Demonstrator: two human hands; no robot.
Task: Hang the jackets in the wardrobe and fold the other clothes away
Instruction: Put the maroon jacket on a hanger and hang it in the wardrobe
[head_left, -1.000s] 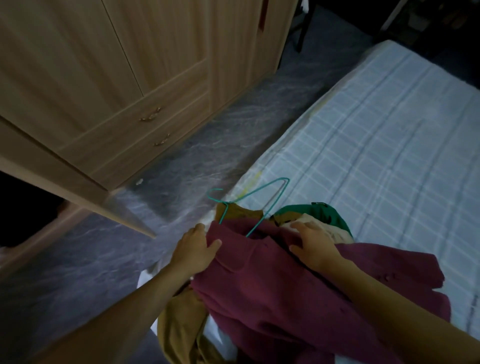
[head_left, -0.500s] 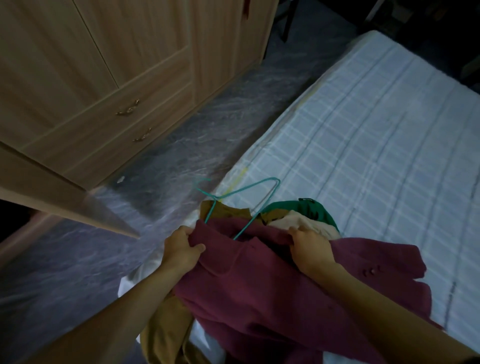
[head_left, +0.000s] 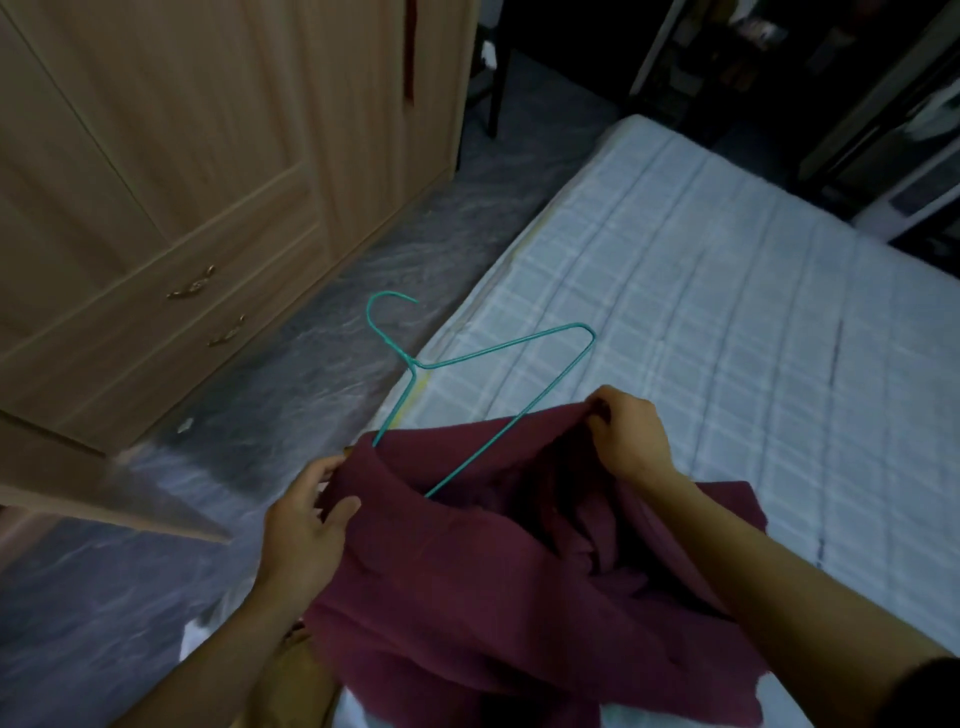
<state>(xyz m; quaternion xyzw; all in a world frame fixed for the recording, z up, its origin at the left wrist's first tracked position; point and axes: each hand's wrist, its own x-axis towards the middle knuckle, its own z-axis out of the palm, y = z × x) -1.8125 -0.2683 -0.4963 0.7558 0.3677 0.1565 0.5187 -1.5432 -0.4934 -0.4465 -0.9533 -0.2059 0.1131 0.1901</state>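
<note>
The maroon jacket (head_left: 467, 597) hides the green hanger's (head_left: 498, 358) lower end.

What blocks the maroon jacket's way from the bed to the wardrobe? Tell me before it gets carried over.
Nothing visible on the floor between them. Both the left hand and right hand grip the maroon jacket with the green hanger partly inside. The wardrobe doors facing the bed look closed; the open door is further left.
</note>
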